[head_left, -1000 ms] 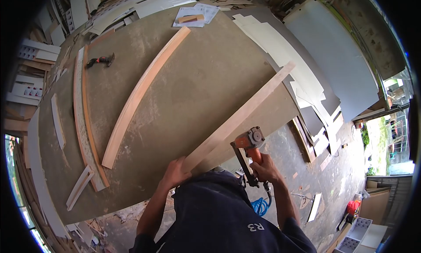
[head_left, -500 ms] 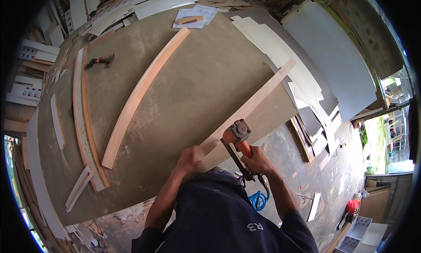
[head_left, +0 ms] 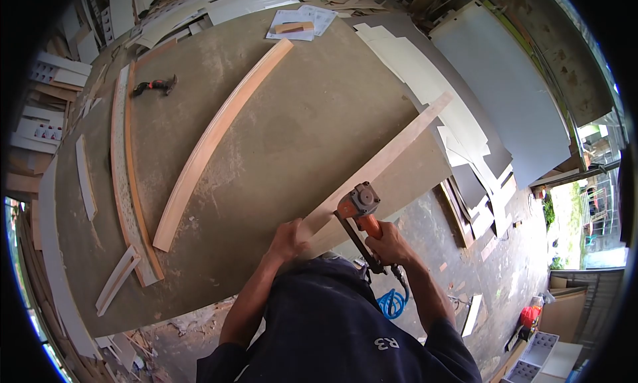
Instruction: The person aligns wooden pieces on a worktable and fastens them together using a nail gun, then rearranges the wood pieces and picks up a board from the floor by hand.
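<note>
My left hand (head_left: 290, 241) is closed round the near end of a long pale wooden strip (head_left: 385, 156), which runs diagonally up to the right across the large brown table (head_left: 299, 130). In my right hand (head_left: 392, 243) is the orange handle of a nail gun (head_left: 359, 201). The gun's grey head sits over the strip's near part, its nose close to the wood; whether they touch I cannot tell. A blue coiled hose (head_left: 393, 304) hangs below the gun. Beneath the strip lies a pale flat panel (head_left: 412, 170).
Left of the strip lie a curved wooden piece (head_left: 216, 134), a longer curved frame (head_left: 124, 177) and a hammer (head_left: 155, 85). Papers (head_left: 318, 19) with a small block (head_left: 294, 27) rest at the far edge. White sheets (head_left: 425, 77) lie at the right.
Since the first frame, my left hand has moved up and right along the strip. My right hand has brought the nail gun left, over the strip. The view has shifted slightly.
</note>
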Action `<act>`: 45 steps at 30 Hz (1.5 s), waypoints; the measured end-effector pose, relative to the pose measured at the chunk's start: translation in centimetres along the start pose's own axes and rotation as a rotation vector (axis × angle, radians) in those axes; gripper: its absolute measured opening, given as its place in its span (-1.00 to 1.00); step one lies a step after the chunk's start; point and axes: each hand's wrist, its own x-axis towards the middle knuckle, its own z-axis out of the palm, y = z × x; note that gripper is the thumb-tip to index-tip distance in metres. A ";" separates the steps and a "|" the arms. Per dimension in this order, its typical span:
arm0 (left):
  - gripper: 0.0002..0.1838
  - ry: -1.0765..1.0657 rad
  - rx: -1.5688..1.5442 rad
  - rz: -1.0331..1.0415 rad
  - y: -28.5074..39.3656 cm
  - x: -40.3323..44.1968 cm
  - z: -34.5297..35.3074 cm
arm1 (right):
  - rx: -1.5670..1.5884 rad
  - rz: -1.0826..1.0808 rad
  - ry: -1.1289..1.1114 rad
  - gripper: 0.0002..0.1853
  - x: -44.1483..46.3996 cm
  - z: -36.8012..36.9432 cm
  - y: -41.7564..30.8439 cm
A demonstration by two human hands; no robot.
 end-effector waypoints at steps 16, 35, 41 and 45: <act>-0.32 -0.082 0.107 -0.118 1.7 0.2 -0.7 | -0.064 -0.007 -0.024 -0.51 -0.3 0.6 -0.6; -0.26 0.143 0.034 -0.001 1.9 -2.8 -0.1 | -0.059 -0.057 -0.191 -0.58 -0.9 2.6 -1.5; -0.24 0.128 -0.021 -0.022 1.8 -2.7 -0.2 | -0.075 -0.106 -0.153 -0.58 -0.8 3.2 -1.5; -0.24 0.147 -0.051 -0.005 1.5 -2.7 0.3 | -0.090 -0.070 -0.145 -0.57 -1.4 3.1 -2.1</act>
